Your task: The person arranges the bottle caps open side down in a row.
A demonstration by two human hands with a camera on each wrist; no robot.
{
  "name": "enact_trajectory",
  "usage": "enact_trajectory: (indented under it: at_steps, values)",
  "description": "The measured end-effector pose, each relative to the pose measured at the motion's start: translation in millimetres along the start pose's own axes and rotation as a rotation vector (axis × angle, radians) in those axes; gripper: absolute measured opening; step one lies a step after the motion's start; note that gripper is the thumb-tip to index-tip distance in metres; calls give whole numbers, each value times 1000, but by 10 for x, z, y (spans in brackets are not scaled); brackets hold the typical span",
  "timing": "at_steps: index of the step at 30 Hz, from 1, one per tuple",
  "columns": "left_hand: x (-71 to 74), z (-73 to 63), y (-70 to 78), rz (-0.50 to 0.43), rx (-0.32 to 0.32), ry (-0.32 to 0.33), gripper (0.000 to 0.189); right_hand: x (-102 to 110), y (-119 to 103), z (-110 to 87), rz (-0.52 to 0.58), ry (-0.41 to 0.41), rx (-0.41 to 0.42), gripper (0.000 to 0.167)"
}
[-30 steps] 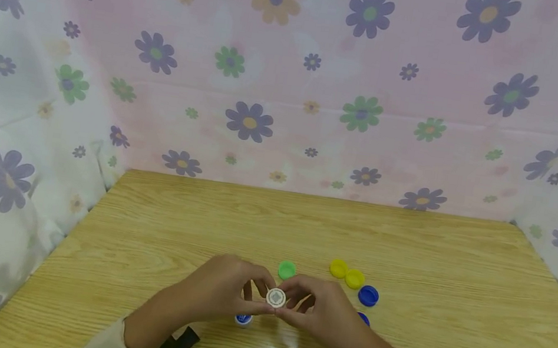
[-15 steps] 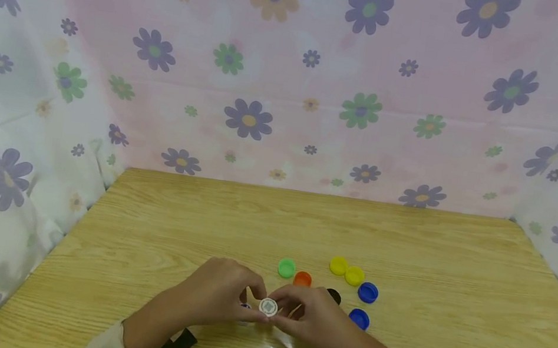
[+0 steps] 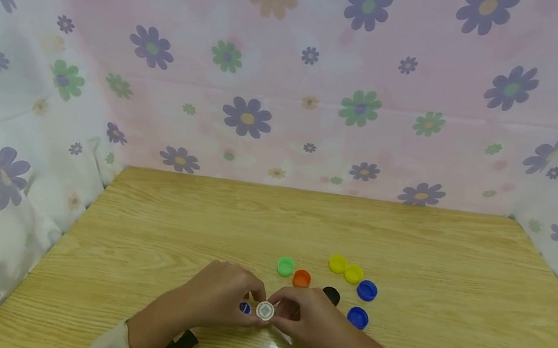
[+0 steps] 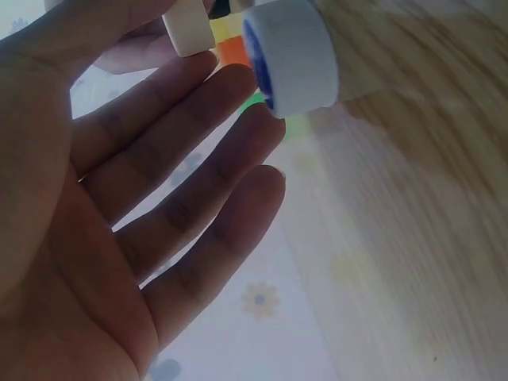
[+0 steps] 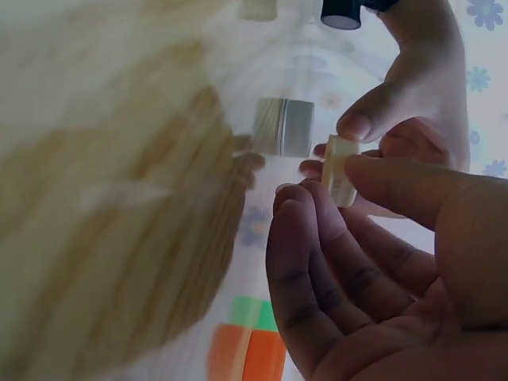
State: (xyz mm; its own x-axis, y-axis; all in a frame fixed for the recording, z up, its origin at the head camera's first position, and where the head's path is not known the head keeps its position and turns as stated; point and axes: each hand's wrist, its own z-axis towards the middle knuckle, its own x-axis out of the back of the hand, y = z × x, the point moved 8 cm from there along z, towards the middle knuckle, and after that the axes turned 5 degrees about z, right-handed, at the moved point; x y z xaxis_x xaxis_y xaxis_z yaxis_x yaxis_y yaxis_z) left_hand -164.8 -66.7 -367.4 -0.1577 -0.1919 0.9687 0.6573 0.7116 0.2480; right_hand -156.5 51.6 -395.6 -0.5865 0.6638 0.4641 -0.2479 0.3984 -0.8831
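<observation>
Both hands pinch one small white bottle cap [image 3: 265, 311] between thumbs and fingertips, a printed pattern on its top. My left hand [image 3: 219, 296] holds its left edge and my right hand [image 3: 314, 321] its right edge. In the left wrist view the white cap [image 4: 189, 28] sits at the fingertips, with the other fingers of that hand spread loosely. The right wrist view shows the white cap [image 5: 341, 171] side-on between the fingers. A white cap with blue inside [image 3: 245, 308] stands on the table by the left fingers, partly hidden by them.
Behind the hands lie a green cap [image 3: 285, 266], an orange cap [image 3: 302, 278] and two yellow caps [image 3: 338, 264]. Two blue caps [image 3: 367, 290] and a partly hidden black cap [image 3: 331, 295] lie to the right. Flowered cloth [image 3: 281, 79] encloses the wooden table [image 3: 187, 215].
Both hands have come down and a little left with the white cap, closer to the table. The orange and black caps, hidden before, now show beyond the right hand.
</observation>
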Motion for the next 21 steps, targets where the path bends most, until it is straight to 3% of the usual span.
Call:
enact_trajectory:
  at_steps: [10,21]
  values:
    - [-90,22,-11,10,-12,-23,13,-55,41,6,28,-58,-38,28]
    - [-127,23,-7,70,-12,-33,17,-73,41,8,21,-55,-31,30]
